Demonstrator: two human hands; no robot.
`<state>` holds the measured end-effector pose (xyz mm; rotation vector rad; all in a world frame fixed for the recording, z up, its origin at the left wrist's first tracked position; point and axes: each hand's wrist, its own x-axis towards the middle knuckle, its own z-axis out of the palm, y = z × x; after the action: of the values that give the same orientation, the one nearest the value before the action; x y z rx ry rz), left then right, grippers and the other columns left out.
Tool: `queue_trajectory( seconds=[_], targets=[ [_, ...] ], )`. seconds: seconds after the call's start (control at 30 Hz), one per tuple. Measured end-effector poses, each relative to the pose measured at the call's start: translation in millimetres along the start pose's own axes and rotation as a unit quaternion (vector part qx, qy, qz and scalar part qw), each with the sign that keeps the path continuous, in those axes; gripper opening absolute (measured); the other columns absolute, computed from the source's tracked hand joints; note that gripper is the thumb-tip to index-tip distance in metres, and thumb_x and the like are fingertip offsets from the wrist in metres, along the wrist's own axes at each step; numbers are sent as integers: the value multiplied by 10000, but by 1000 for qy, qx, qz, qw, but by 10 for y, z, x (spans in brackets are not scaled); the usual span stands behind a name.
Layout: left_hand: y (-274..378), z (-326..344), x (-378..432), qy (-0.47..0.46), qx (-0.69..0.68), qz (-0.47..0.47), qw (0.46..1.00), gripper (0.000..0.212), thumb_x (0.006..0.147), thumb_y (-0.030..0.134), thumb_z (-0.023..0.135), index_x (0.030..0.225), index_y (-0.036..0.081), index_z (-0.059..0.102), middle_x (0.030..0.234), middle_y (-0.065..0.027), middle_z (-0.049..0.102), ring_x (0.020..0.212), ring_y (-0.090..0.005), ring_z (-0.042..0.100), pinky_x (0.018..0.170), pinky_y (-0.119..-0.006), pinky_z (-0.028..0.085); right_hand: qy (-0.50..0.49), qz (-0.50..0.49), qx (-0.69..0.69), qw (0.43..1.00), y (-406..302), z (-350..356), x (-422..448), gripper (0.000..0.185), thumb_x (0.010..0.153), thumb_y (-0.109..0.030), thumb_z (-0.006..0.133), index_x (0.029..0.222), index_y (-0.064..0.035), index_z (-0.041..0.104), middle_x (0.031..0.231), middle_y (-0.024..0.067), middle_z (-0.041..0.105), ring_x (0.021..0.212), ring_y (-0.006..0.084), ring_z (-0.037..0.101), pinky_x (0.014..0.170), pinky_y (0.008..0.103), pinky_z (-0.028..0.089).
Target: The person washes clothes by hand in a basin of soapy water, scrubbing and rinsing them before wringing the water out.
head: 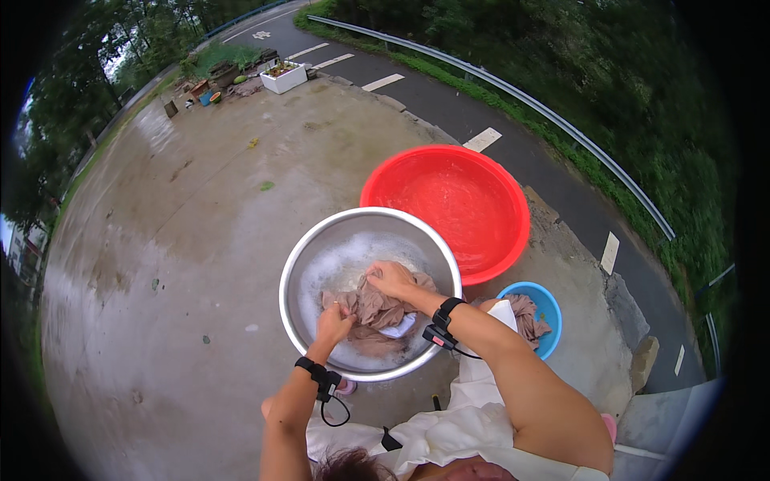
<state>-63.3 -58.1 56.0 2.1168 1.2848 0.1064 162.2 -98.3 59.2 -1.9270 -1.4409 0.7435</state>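
Observation:
A wide metal basin (307, 240) stands before me with soapy, foaming water (325, 264) in it. Bunched brown cloth (379, 306) lies partly above the water, and some of it is under the surface. My left hand (334, 323) pinches the left end of this cloth near the basin's middle. On its upper right part, my right hand (390, 279) grips a fold between thumb and fingers. A white patch of fabric or a label (398, 326) shows at the cloth's lower edge.
A large red basin (445, 204) with water stands behind the metal one. At right, a blue basin (556, 324) holds more brown cloth (526, 318). Wet concrete (180, 288) surrounds them. Beyond its broken edge runs a road (433, 108) with a guardrail (529, 105). A white planter box (284, 78) stands far off.

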Motion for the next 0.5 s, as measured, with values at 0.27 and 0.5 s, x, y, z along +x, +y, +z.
queue_trajectory(
  seconds=[0.27, 0.5],
  targets=[
    [182, -321, -549, -111, -7, 0, 994, 689, 774, 548, 714, 1184, 19, 553, 987, -171, 694, 980, -296, 672, 848, -385, 520, -48, -80, -21, 995, -255, -365, -1082, 295, 751, -412, 739, 789, -128, 668, 733, 69, 640, 787, 281, 651, 713, 414, 472],
    [160, 247, -293, -147, 145, -71, 976, 1366, 600, 766, 736, 1569, 124, 17, 1604, -240, 11, 1431, -549, 81, 1036, -726, 274, 10, 2, -285, 958, 103, -166, -771, 901, 715, -647, 701, 1472, -291, 367, 1565, 127, 192, 1417, 396, 192, 944, 748, 317]
  ],
)
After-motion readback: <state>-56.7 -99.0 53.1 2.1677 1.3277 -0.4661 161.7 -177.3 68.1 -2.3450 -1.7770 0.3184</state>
